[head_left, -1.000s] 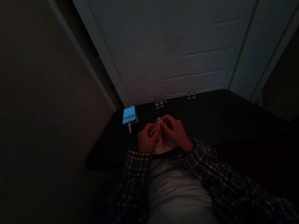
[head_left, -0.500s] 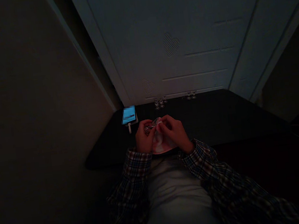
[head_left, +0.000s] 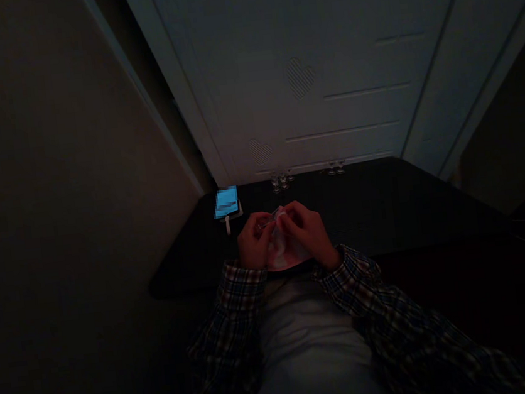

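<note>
The room is very dark. My left hand (head_left: pixel 252 243) and my right hand (head_left: pixel 308 230) meet close together over the near edge of a black table (head_left: pixel 378 209). Both are closed in a pinch on a small shiny object (head_left: pixel 271 221) that I cannot make out. A pale pink cloth or pouch (head_left: pixel 282 255) lies under and between my hands. Both wrists come out of plaid sleeves.
A phone with a lit blue screen (head_left: pixel 226 202) lies on the table's far left corner, a white cable at its near end. Several small clear glass pieces (head_left: pixel 282 181) stand along the far edge by a white panelled door (head_left: pixel 314 71). A wall rises on the left.
My left hand has shifted a little up and left on the small object. The scene has grown slightly darker. My right hand has hardly moved.
</note>
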A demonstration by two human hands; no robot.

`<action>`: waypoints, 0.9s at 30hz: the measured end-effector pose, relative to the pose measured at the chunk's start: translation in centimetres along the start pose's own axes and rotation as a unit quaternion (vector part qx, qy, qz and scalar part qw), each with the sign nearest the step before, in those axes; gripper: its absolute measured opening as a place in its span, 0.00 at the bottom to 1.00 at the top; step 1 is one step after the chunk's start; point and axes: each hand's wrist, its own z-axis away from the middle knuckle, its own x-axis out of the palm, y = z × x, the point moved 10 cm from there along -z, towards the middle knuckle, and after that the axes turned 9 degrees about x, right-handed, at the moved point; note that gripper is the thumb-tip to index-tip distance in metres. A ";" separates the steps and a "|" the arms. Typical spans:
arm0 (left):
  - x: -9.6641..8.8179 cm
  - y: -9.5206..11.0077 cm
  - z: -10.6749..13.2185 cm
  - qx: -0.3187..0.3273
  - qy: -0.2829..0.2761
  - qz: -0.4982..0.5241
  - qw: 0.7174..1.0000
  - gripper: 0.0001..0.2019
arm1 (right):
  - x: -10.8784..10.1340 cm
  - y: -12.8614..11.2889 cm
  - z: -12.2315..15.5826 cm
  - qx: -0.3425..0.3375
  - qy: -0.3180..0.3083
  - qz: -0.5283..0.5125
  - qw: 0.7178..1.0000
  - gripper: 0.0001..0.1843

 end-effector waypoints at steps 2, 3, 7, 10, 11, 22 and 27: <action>0.0 0.0 0.0 0.003 0.000 -0.003 1.000 0.10 | -0.1 -0.1 0.0 -0.003 0.003 -0.004 1.000 0.10; 0.0 0.0 0.0 0.004 0.000 -0.001 1.000 0.10 | -0.1 -0.1 0.0 -0.004 0.004 -0.004 1.000 0.10; 0.2 -0.2 0.0 -0.003 0.001 0.015 1.000 0.10 | -0.2 -0.2 0.1 -0.005 0.006 0.001 1.000 0.10; 0.3 -0.2 0.0 -0.006 -0.004 0.015 1.000 0.10 | 0.0 -0.1 0.1 -0.004 0.000 0.004 1.000 0.09; 0.3 -0.2 0.0 -0.002 -0.006 0.011 1.000 0.11 | 0.0 -0.1 0.0 -0.003 -0.002 0.007 1.000 0.09; 0.1 0.3 0.0 0.022 0.001 0.001 1.000 0.10 | -0.2 0.4 -0.1 0.010 0.016 0.009 1.000 0.09; 0.2 0.0 0.0 0.016 -0.008 0.002 1.000 0.10 | -0.3 0.3 0.0 0.007 0.014 0.001 1.000 0.09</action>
